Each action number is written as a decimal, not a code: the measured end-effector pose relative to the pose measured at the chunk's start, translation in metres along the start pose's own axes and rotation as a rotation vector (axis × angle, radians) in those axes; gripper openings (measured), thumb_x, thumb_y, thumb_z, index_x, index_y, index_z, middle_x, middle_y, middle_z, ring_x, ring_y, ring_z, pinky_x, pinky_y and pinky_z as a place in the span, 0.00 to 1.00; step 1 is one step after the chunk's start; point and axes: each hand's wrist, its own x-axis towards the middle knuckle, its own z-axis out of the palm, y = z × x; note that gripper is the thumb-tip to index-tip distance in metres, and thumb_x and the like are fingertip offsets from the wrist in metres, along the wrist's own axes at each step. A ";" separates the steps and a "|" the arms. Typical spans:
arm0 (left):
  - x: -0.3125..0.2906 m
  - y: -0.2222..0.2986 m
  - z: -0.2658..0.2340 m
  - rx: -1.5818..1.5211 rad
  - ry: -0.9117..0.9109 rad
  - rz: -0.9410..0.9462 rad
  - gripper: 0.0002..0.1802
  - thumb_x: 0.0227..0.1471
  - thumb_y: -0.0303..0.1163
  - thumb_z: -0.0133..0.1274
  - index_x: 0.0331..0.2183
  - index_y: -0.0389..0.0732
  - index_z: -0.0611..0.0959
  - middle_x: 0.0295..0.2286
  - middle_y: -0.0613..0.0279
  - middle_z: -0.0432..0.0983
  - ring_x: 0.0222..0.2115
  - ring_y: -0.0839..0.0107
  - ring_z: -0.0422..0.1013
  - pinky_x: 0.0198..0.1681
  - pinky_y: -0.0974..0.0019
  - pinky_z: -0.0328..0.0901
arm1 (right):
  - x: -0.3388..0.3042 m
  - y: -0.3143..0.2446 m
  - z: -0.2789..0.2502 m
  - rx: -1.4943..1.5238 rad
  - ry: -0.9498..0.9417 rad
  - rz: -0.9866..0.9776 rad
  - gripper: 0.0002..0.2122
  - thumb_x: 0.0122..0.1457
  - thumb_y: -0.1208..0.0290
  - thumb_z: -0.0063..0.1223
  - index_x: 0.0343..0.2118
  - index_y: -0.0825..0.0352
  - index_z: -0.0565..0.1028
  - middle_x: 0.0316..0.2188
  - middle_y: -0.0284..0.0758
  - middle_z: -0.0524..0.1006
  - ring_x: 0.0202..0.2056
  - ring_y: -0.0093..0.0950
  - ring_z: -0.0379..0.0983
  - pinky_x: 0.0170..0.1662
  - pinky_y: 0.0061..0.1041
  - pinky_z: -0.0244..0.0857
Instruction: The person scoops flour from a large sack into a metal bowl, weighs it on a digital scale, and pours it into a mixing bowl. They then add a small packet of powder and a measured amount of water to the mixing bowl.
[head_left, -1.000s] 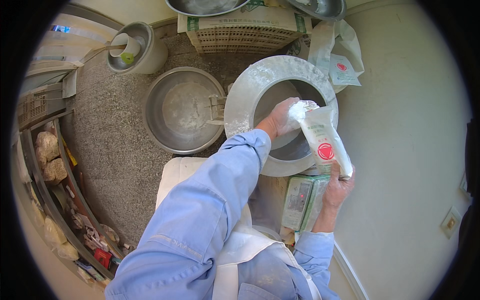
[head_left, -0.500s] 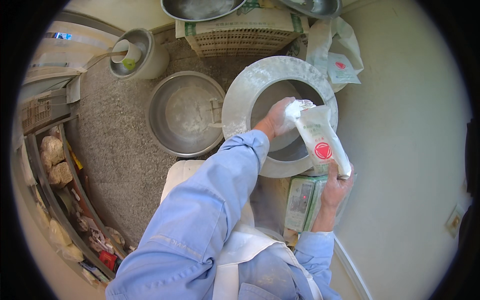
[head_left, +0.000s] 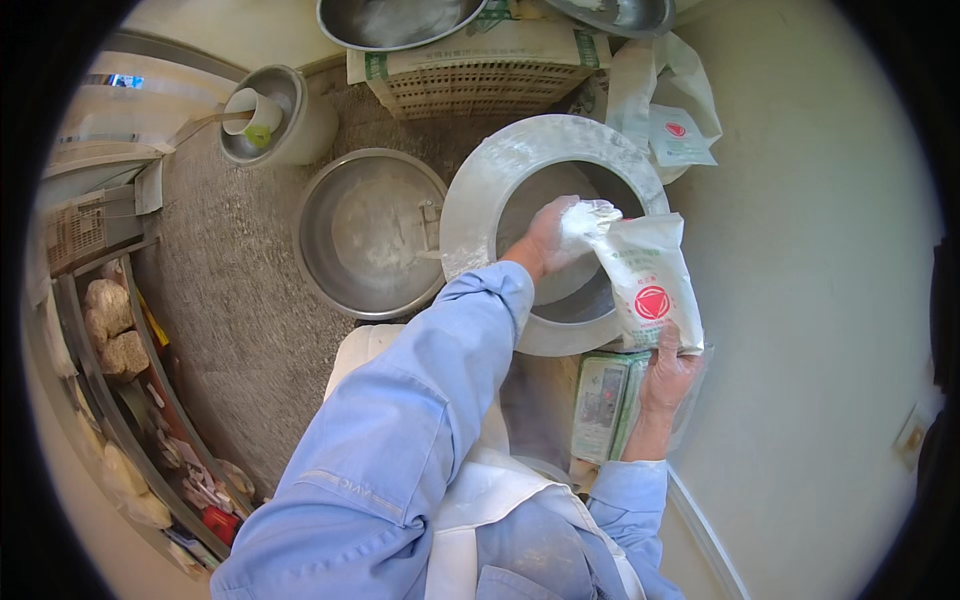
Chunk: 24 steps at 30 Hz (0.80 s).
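Note:
White powder (head_left: 588, 222) lies heaped in my left hand (head_left: 548, 238), which is cupped over the opening of a round metal drum (head_left: 478, 185) with a broad dusty rim. A white packet (head_left: 655, 285) with a red round mark has its upper end tilted against that powder. My right hand (head_left: 668, 378) grips the packet's lower end, thumb on the front and the other fingers behind it. The drum's inside shows pale powder low down, partly hidden by my left hand and the packet.
A wide steel basin (head_left: 335, 275) stands left of the drum. Farther back are a bucket (head_left: 315, 135) holding a bowl and white scoop, and a beige crate (head_left: 470, 92) with a basin on top. A plastic bag (head_left: 630, 95) hangs beside the drum. Shelves (head_left: 145, 400) line the left.
The packet has turned so its face shows more broadly and its top has swung right. More white powder shows in my left hand. The view has shifted slightly.

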 end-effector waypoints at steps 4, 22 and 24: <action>0.011 0.004 -0.025 0.063 0.085 0.037 0.24 0.53 0.38 0.35 0.44 0.28 0.69 0.42 0.43 0.68 0.44 0.52 0.66 0.51 0.57 0.58 | -0.004 0.004 -0.010 0.203 0.062 0.073 0.15 0.54 0.75 0.51 0.44 0.74 0.66 0.40 0.39 0.71 0.40 0.28 0.69 0.44 0.28 0.64; 0.074 -0.043 -0.106 2.581 0.192 -0.193 0.21 0.44 0.27 0.44 0.44 0.35 0.72 0.41 0.42 0.69 0.41 0.48 0.67 0.43 0.57 0.63 | -0.016 0.048 -0.068 0.311 0.398 0.213 0.24 0.53 0.75 0.51 0.51 0.70 0.57 0.48 0.42 0.63 0.48 0.33 0.62 0.52 0.36 0.58; 0.075 -0.050 -0.132 2.765 0.094 -0.164 0.23 0.43 0.28 0.44 0.46 0.36 0.70 0.44 0.42 0.66 0.41 0.48 0.67 0.43 0.56 0.63 | -0.018 0.057 -0.073 0.303 0.417 0.234 0.25 0.53 0.74 0.51 0.52 0.70 0.56 0.49 0.42 0.62 0.49 0.33 0.61 0.52 0.36 0.57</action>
